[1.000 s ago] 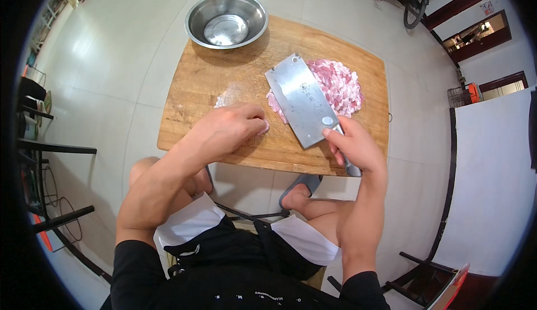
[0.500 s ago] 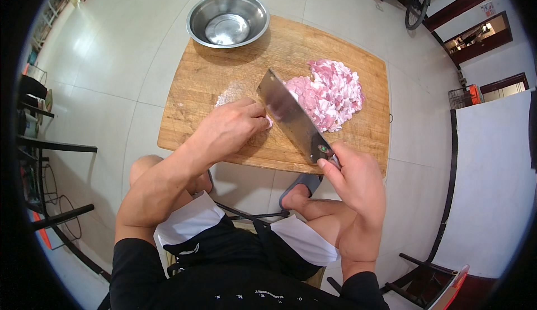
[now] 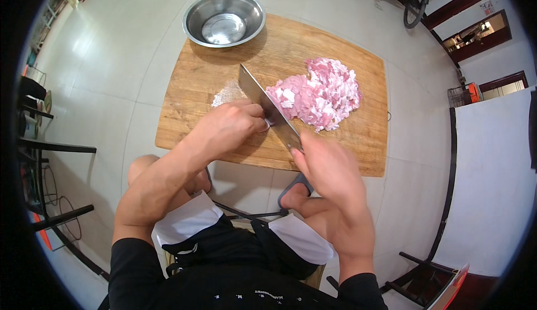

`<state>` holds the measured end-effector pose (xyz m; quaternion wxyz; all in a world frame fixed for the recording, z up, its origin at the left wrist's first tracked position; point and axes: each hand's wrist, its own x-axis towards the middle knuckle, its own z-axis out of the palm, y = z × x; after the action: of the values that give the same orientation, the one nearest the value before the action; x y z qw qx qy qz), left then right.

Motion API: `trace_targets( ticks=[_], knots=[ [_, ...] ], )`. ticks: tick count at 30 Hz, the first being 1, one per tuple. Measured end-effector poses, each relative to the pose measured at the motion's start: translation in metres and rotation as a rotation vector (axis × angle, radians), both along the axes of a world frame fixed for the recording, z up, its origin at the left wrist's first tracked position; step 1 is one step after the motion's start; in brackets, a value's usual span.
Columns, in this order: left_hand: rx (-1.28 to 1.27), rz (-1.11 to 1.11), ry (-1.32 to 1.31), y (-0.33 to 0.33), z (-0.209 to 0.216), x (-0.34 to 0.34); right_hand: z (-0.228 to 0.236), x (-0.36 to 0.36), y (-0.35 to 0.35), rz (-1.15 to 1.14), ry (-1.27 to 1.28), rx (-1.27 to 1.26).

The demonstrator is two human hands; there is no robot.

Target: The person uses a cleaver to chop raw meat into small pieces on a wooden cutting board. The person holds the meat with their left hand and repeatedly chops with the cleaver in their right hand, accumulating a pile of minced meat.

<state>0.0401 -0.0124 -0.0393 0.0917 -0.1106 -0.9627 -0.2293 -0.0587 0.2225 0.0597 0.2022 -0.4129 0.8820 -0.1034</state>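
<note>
My right hand is closed round the handle of a cleaver, its blade standing on edge over the wooden cutting board. Fingers bent, my left hand presses a small pale piece of meat against the board, right beside the blade's left face. Most of that piece is hidden under the fingers. To the right of the blade lies a heap of chopped pink and white meat. A whitish smear of scraps marks the wood just beyond my left knuckles.
A steel bowl with nothing in it rests on the board's far left corner. My knees and slippers are below the near edge. Black metal chair or rack legs stand at the left, a white panel at the right, and a bicycle far back.
The cleaver and my right hand have moved left, bringing the blade close against my left fingers. My left hand stays nearly in place on the meat.
</note>
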Motion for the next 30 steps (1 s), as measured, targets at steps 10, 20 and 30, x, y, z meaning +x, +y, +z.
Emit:
trace_targets(
  ticks=[10,20,30],
  knots=[
    [-0.005,0.004,0.183,0.005,0.001,0.0,-0.053,-0.069,-0.003,-0.348,-0.699,-0.261],
    [-0.077,0.043,0.109,0.001,0.001,0.004,-0.02,-0.051,0.035,-0.186,-0.188,-0.23],
    [-0.1,0.049,0.075,0.002,0.006,0.006,0.013,0.004,0.042,-0.056,0.022,-0.112]
  ],
)
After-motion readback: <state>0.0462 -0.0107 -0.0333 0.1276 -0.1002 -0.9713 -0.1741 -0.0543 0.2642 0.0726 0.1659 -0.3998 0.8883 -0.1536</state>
